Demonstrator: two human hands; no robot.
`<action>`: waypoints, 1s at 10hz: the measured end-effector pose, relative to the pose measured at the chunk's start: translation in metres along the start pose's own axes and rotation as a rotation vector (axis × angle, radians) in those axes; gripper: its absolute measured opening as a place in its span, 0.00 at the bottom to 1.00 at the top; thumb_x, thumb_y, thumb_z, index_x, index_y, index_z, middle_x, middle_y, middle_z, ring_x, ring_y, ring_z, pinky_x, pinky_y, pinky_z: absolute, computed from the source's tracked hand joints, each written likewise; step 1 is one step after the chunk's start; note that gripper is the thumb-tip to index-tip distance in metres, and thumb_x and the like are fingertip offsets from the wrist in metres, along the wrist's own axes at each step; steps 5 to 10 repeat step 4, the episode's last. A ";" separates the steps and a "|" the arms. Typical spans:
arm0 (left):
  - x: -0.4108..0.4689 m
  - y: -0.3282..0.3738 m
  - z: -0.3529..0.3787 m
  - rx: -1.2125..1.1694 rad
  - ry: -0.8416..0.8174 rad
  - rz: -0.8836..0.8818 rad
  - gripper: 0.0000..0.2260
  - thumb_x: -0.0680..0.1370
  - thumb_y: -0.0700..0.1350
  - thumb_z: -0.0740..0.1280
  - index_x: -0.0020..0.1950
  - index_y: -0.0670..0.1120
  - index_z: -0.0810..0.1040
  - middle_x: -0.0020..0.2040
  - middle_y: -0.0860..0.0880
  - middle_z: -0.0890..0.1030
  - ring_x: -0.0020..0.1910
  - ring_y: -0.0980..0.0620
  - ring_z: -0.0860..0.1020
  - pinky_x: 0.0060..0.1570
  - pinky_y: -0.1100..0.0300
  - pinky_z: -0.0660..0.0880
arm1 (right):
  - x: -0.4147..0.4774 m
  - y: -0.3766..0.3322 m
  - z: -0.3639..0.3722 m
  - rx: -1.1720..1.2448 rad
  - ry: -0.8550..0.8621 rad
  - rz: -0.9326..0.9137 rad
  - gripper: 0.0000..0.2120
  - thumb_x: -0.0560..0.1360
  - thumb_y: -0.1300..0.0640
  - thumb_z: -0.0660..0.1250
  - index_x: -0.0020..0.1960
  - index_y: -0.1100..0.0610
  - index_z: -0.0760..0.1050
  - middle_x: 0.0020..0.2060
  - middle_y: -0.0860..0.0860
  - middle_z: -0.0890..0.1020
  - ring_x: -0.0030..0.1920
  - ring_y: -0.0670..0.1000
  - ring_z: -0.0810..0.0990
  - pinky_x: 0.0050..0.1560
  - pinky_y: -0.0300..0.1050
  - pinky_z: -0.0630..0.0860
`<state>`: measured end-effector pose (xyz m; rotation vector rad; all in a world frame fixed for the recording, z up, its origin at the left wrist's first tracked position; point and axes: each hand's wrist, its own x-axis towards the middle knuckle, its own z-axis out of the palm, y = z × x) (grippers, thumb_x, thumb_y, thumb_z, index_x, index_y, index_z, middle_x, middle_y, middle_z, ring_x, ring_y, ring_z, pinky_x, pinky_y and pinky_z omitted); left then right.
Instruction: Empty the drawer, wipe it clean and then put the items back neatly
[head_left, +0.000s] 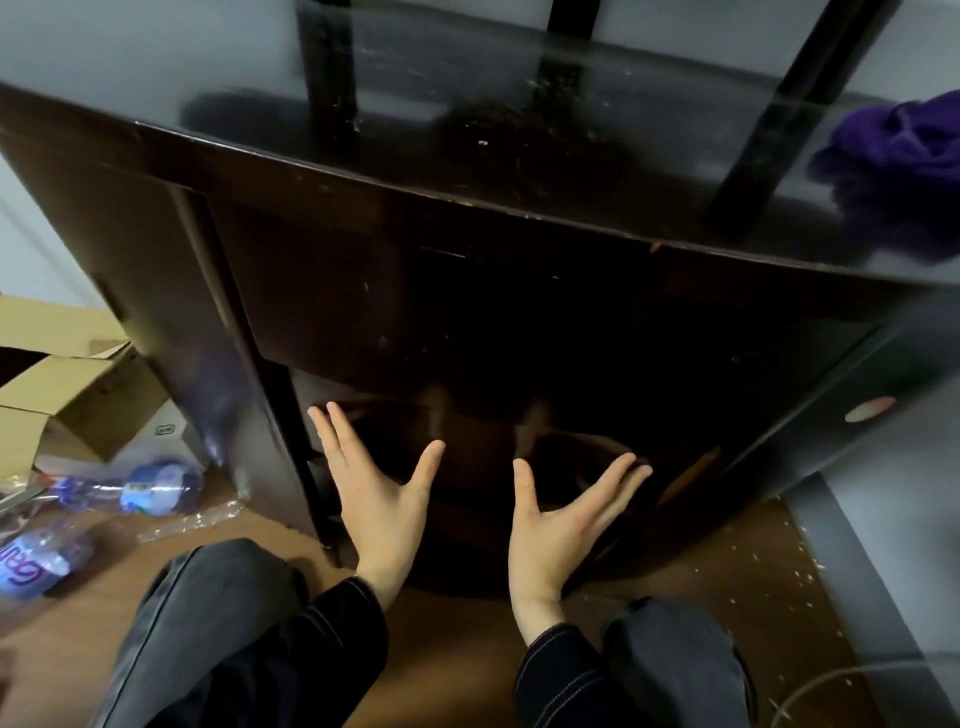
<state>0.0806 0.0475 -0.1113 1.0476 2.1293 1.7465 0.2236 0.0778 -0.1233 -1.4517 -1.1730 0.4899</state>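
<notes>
A dark brown wooden cabinet stands in front of me, its front glossy and very dark. The drawer fronts are hard to make out in the shadow. My left hand is held up before the lower front, fingers spread, palm toward the cabinet, holding nothing. My right hand mirrors it a little to the right, also spread and empty. Whether either hand touches the wood I cannot tell. A purple cloth lies bunched on the cabinet top at the far right.
Open cardboard boxes sit on the floor at the left, with plastic water bottles and clear wrapping beside them. My knees in dark trousers rest on the brown floor. A white cable lies at bottom right.
</notes>
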 end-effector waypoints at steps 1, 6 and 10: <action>-0.001 0.005 -0.011 -0.007 -0.093 -0.038 0.50 0.71 0.65 0.72 0.82 0.56 0.42 0.81 0.61 0.38 0.74 0.75 0.39 0.64 0.75 0.52 | -0.001 -0.015 -0.009 0.079 -0.050 0.070 0.53 0.71 0.45 0.77 0.82 0.45 0.44 0.82 0.45 0.43 0.82 0.51 0.48 0.74 0.49 0.63; -0.020 0.077 -0.086 0.290 -0.437 0.583 0.16 0.77 0.53 0.72 0.62 0.48 0.78 0.58 0.53 0.77 0.59 0.53 0.74 0.59 0.56 0.74 | 0.001 -0.080 -0.072 0.075 -0.536 0.153 0.25 0.77 0.57 0.71 0.71 0.45 0.69 0.68 0.45 0.71 0.59 0.40 0.77 0.43 0.29 0.77; -0.020 0.077 -0.086 0.290 -0.437 0.583 0.16 0.77 0.53 0.72 0.62 0.48 0.78 0.58 0.53 0.77 0.59 0.53 0.74 0.59 0.56 0.74 | 0.001 -0.080 -0.072 0.075 -0.536 0.153 0.25 0.77 0.57 0.71 0.71 0.45 0.69 0.68 0.45 0.71 0.59 0.40 0.77 0.43 0.29 0.77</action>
